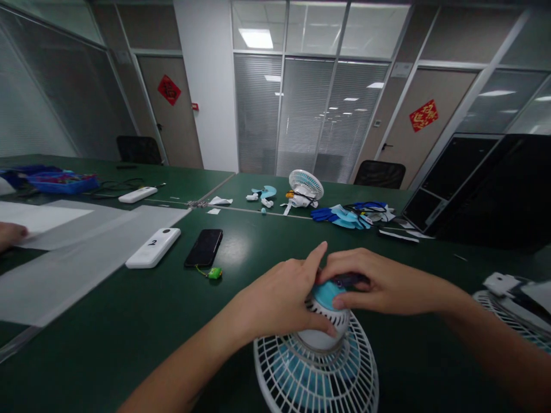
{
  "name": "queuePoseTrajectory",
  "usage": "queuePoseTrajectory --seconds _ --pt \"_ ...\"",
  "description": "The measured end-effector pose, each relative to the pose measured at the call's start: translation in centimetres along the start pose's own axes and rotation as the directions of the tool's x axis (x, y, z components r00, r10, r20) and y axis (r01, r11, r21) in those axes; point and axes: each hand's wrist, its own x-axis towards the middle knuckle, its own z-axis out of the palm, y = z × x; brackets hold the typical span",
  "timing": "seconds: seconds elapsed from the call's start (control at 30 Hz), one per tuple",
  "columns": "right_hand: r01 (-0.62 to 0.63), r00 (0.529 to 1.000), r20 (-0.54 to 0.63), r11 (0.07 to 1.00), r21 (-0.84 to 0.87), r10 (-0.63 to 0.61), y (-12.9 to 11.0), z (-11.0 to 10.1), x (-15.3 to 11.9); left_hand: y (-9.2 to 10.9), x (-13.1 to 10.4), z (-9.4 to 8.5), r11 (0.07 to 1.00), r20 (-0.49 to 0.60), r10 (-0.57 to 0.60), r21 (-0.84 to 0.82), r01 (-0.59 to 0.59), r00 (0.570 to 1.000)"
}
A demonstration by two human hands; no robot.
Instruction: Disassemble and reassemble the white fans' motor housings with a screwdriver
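Directly before me a small electric fan [318, 367] rests on the table, its white round cage low and its motor housing with a light blue cap [328, 293] on top. My left hand [286, 295] is closed around the white housing, thumb across the near side and the other fingers mostly hidden behind it. My right hand [365, 281] is bent over the blue cap, its thumb touching the cap's edge. Between its thumb and fingers shows a small dark object [350, 279], partly covered, whose kind I cannot make out.
A phone [204, 248] with a green charm and a white power bank [154, 248] lie left. Another fan [305, 188], loose parts and blue gloves [325, 214] are farther back. A third fan [512, 310] stands right, below a black case [486, 189]. Someone's hand [12, 234] shows far left.
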Motion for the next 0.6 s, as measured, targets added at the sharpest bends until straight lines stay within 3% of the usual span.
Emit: queuePoseTrajectory --seconds 0.1,0.23,0.43,0.53,0.6 --pt "0.001 0.998 0.055 0.988 0.152 -0.009 2.0 -0.3 0.3 -0.2 0.1 -0.2 1.0 0.002 -0.007 -0.017 0.008 1.0" --pt "-0.015 1.0 -0.021 0.964 0.264 0.021 3.6 1.1 1.2 -0.4 0.2 -0.2 1.0 -0.003 -0.006 -0.028 0.006 1.0" --pt "-0.018 0.969 -0.244 0.999 0.051 0.03 2.4 2.8 1.7 -0.3 0.2 0.1 0.999 -0.009 -0.031 0.007 0.031 0.999" --pt "-0.071 0.952 -0.302 0.995 -0.063 0.049 1.9 3.0 1.5 -0.2 0.2 0.2 1.0 -0.007 -0.02 0.007 0.02 1.0" --pt "-0.084 0.949 -0.307 0.995 -0.051 0.064 2.0 3.0 1.1 -0.2 0.1 0.2 1.0 -0.014 -0.012 0.01 0.012 1.0"
